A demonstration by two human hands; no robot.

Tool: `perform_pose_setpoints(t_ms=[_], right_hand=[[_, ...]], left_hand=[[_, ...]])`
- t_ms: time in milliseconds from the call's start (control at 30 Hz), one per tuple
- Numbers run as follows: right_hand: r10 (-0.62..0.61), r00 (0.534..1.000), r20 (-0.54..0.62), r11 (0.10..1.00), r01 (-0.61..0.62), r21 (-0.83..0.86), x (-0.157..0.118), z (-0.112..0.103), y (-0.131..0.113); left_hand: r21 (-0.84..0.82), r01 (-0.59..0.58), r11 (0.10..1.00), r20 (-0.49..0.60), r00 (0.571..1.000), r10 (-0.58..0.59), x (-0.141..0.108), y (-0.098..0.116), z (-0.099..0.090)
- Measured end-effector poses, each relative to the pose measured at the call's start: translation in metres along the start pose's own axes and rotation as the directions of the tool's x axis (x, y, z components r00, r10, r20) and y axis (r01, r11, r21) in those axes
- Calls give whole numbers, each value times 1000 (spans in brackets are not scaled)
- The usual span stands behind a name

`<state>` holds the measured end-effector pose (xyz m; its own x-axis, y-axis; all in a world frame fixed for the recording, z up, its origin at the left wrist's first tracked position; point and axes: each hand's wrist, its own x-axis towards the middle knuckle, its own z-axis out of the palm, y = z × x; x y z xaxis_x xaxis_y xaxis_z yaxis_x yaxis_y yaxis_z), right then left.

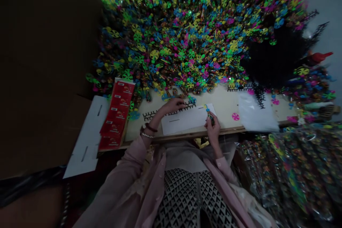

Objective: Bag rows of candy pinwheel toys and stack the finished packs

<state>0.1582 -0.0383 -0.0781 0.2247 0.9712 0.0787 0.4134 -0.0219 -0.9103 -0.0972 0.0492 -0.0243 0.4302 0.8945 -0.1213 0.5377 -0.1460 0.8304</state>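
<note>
The right hand (213, 128) gripped a small toy (210, 116) upright between thumb and fingers, its yellow-and-blue top clear above them. A light pinch on the filled body seemed best, sparing that thin top. The left hand (177, 104) bent its fingers over the right part of the black toothed strip (151, 115); whether they had closed on it could not be told. Steadying the strip by its rail, rather than its teeth, looked safer. The slotted white card (187, 120) lay flat on the surface (224, 105), below the left hand and left of the right hand; keeping sleeves off it seemed wise. The pink wheel (235, 116) lay right of the right hand, well apart.
</note>
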Motion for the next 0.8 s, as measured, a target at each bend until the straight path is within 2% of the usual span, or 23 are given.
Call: perform_pose_setpoints(t_ms=[33, 67, 167, 233, 300, 400, 500, 667, 800], right_hand=[[6, 1000, -27, 1000, -5, 12, 0, 0, -2], [10, 998, -59, 1000, -9, 11, 0, -1, -5], [-67, 991, -114, 993, 55, -100, 4, -5, -16], [-168, 983, -72, 963, 148, -225, 6, -6, -22], [-237, 971, 23, 910, 230, -346, 5, -4, -27], [-242, 957, 162, 803, 291, -520, -2, 2, -28], [-207, 953, 220, 719, 301, -626, -7, 9, -25], [-170, 946, 275, 691, 314, -652, -3, 10, -23], [-152, 932, 330, 665, 343, -664, -3, 1, -29]], left_hand=[[66, -33, 997, 65, 997, 29, 1, 8, 10], [144, -49, 988, 82, 996, 37, 0, 16, 24], [437, 16, 899, -27, 1000, -4, -13, 36, 72], [576, 56, 815, -80, 997, -12, -26, 41, 98], [633, 68, 771, -96, 995, -9, -36, 41, 113], [630, 117, 768, -132, 990, -43, -40, 38, 117], [604, 145, 783, -142, 987, -74, -35, 36, 113], [594, 141, 792, -121, 989, -85, -30, 37, 110], [579, 150, 801, -108, 988, -107, -31, 39, 109]])
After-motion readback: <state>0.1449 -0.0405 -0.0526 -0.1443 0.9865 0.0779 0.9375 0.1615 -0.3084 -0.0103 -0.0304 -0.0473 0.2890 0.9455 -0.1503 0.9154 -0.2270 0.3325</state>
